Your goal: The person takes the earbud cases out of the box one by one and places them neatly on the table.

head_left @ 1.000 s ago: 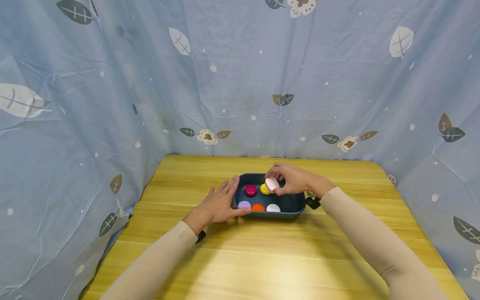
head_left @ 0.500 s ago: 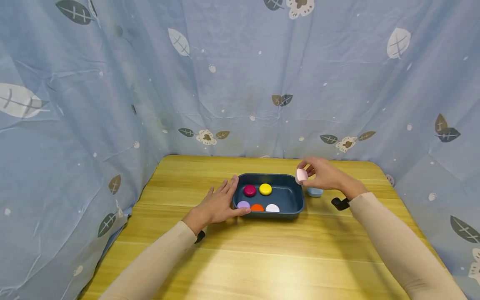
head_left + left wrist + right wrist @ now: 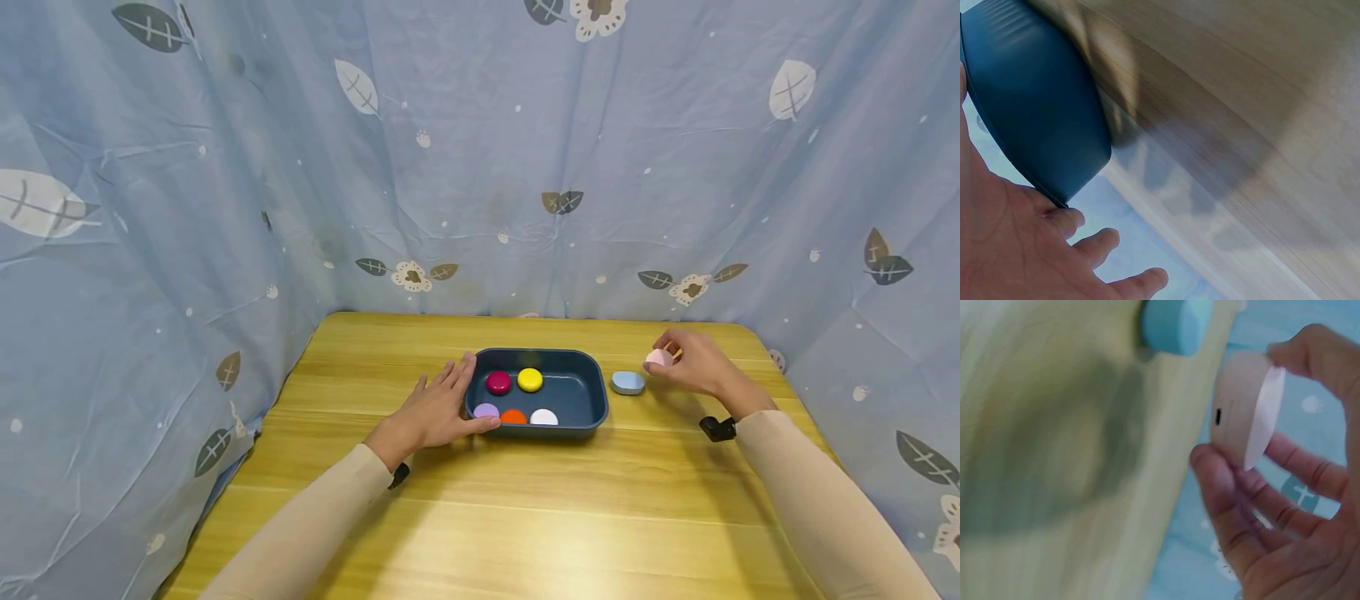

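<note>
Pale-pink rounded plastic-looking case (image 3: 658, 357) pinched in your right hand (image 3: 697, 363), right of light-blue oval plastic-looking case (image 3: 627, 383); left hand (image 3: 437, 410) straight-fingered. Seemingly placing step; next likely calls for lowering, release.

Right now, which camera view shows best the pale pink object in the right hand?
The right wrist view. There the pale pink object appears largest, with a small dark mark on its side. The head view shows it small, partly covered by the right hand. The left wrist view does not show it.
</note>
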`<act>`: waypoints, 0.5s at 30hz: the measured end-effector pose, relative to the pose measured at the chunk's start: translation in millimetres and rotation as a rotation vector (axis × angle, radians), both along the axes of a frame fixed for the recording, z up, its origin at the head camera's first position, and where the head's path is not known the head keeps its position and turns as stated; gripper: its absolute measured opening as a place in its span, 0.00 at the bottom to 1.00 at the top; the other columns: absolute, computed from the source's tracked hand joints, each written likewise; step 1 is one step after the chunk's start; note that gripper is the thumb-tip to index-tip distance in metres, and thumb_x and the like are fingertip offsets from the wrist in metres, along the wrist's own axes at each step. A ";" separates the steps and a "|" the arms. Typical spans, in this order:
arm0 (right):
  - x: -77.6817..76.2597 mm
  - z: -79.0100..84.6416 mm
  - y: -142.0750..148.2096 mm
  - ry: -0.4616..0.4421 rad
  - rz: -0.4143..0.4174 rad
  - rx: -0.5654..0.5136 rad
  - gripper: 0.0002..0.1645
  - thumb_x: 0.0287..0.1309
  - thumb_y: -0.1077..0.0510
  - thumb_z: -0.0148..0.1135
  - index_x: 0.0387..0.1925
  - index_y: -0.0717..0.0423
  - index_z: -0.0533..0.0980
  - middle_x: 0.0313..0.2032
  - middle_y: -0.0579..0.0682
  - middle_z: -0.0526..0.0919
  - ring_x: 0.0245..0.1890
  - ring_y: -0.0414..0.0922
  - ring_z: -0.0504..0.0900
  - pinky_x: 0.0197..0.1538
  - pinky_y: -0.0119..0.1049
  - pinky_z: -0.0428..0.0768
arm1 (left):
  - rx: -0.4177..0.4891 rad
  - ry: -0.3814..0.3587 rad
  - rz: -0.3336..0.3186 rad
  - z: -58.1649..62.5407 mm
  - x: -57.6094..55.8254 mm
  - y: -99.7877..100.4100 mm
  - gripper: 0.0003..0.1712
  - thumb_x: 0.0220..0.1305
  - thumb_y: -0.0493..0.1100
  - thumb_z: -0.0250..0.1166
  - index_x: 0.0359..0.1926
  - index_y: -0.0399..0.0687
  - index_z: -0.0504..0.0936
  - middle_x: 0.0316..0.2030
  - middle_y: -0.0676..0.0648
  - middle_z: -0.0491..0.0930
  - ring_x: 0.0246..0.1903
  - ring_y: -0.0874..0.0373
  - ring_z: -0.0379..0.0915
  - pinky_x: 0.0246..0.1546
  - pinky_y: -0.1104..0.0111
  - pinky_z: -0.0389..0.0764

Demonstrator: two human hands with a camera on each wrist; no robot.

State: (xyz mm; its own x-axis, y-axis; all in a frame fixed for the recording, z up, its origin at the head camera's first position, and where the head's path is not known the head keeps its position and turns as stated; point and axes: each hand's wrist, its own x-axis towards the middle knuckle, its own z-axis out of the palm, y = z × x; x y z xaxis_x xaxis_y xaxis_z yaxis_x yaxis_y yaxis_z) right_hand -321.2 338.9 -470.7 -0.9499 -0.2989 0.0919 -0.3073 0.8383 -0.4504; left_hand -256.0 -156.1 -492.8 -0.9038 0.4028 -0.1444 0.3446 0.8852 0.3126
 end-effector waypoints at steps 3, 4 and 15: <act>2.7 -6.0 7.5 -0.032 -0.055 0.029 0.33 0.71 0.41 0.81 0.56 0.68 0.85 0.45 0.65 0.91 0.42 0.56 0.86 0.43 0.45 0.83 | 0.000 -0.002 0.001 -0.3 -0.1 -0.2 0.75 0.73 0.90 0.57 0.98 0.55 0.36 0.98 0.51 0.37 0.97 0.40 0.39 0.92 0.25 0.48; 3.3 -8.4 9.5 -0.042 -0.069 0.040 0.34 0.71 0.40 0.81 0.54 0.68 0.84 0.44 0.64 0.91 0.42 0.56 0.86 0.43 0.46 0.83 | 0.001 -0.003 0.002 -0.3 -0.1 -0.2 0.75 0.73 0.90 0.58 0.98 0.55 0.36 0.98 0.51 0.37 0.97 0.40 0.39 0.92 0.25 0.47; 7.3 -30.9 18.0 -0.102 -0.127 0.090 0.33 0.72 0.38 0.79 0.47 0.67 0.83 0.37 0.61 0.89 0.38 0.57 0.83 0.43 0.48 0.82 | 0.007 0.001 -0.002 -2.6 -1.7 -0.9 0.75 0.73 0.90 0.57 0.98 0.55 0.36 0.98 0.50 0.38 0.97 0.40 0.40 0.92 0.25 0.47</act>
State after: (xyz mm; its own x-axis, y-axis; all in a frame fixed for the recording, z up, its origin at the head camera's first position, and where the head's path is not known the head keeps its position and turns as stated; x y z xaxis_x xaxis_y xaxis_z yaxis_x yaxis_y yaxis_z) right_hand -313.9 356.9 -501.5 -0.9836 -0.1782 -0.0288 -0.1525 0.9059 -0.3951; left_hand -257.8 -156.9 -495.5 -0.9032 0.4054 -0.1410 0.3463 0.8824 0.3186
